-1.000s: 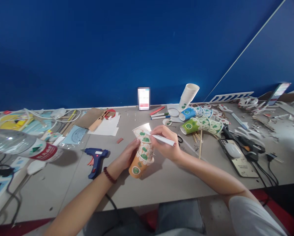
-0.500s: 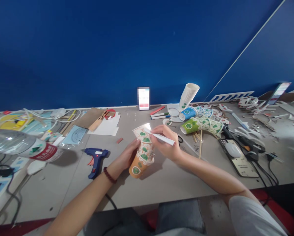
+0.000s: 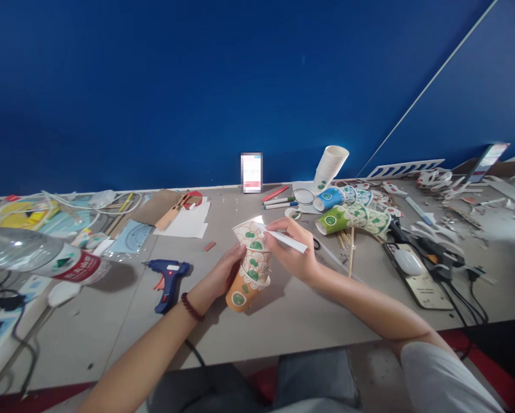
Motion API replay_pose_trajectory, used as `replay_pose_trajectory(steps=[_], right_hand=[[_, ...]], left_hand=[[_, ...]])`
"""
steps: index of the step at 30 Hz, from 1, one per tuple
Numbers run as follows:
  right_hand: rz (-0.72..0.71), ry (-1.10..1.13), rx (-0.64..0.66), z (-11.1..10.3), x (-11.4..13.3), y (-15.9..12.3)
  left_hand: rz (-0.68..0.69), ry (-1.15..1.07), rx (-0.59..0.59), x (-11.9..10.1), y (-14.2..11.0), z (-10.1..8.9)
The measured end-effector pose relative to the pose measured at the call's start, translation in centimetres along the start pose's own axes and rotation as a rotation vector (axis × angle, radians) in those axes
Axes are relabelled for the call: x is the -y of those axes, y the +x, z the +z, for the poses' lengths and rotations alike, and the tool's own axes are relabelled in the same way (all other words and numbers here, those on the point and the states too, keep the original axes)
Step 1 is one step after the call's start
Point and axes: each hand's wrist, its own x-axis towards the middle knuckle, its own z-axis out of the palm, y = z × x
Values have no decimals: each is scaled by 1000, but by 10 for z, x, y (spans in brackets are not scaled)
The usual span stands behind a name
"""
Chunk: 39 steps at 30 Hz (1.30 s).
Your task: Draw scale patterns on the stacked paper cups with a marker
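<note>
A stack of patterned paper cups (image 3: 249,265), orange at the bottom and white with green spots above, is tilted above the grey table (image 3: 283,321). My left hand (image 3: 223,274) is wrapped round its left side. My right hand (image 3: 292,250) pinches a white pen (image 3: 288,242) whose tip rests on the upper cup near its rim. A bead bracelet circles my left wrist.
A blue glue gun (image 3: 169,277) lies left of my hands. A water bottle (image 3: 42,257) lies at the far left near cables. Lying cups (image 3: 352,217), a tilted cup stack (image 3: 331,165), markers (image 3: 279,202), wooden sticks and a white mouse (image 3: 407,262) crowd the right.
Almost nothing has moved; my right hand and the pen have shifted very slightly on the upper cup.
</note>
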Motion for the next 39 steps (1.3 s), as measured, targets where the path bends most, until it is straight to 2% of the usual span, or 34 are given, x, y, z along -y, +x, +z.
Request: replay_pose_trajectory(steps=[12,39], right_hand=[[-26,23,-32,2,-5,0],[-66,41,-12,3,-7,-1]], left_hand=[[-27,-42,-7,-2,1,3],[-44,-80,-2,-2,1,1]])
